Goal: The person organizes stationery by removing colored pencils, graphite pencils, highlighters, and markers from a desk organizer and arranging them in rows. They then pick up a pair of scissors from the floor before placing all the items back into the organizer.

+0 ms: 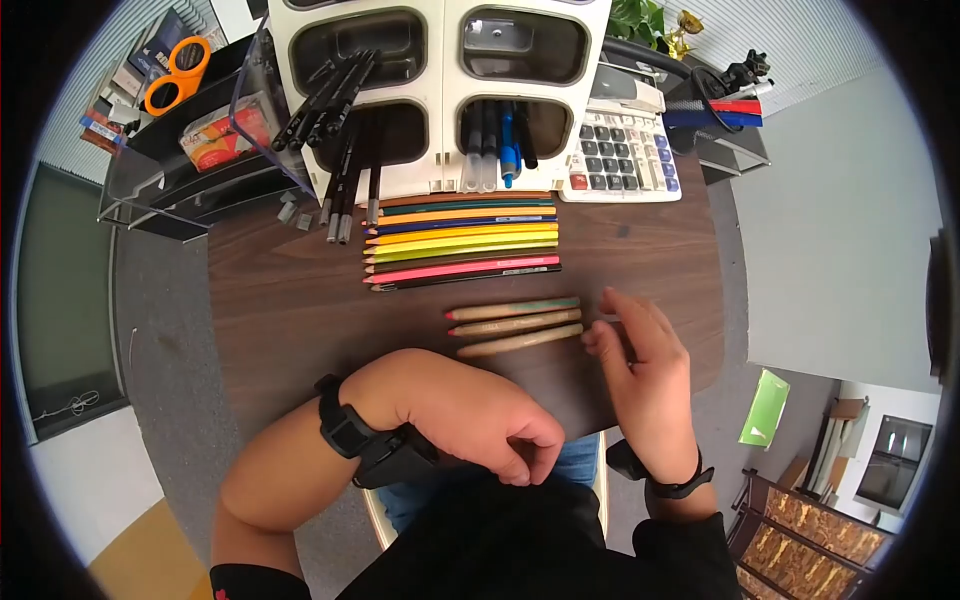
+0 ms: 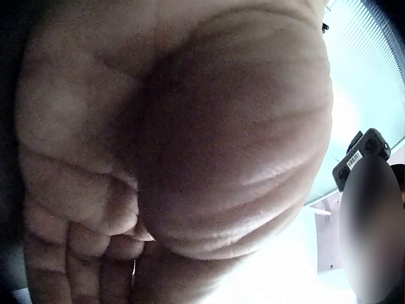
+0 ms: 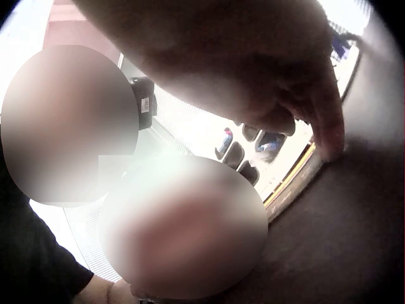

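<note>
Three thick wood-coloured pencils (image 1: 520,341) lie side by side on the brown table, two with red tips toward the left. At their right ends is my right hand (image 1: 645,370), thumb and fingers apart, fingertips close to the pencil ends. In the right wrist view the fingers (image 3: 329,130) of that hand point down at the tabletop. My left hand (image 1: 485,430) hangs bent at the wrist over the table's front edge, its fingers loosely curled with nothing seen in them. Beyond the three pencils, a row of coloured pencils (image 1: 460,238) lies neatly parallel.
A white drawer organizer (image 1: 445,100) stands at the back, with black pencils (image 1: 345,100) and pens (image 1: 507,145) in its compartments. To its right sits a calculator (image 1: 620,155). At left are a clear desk rack (image 1: 160,195) and orange-handled scissors (image 1: 178,75). Small grey bits (image 1: 295,215) lie near the rack.
</note>
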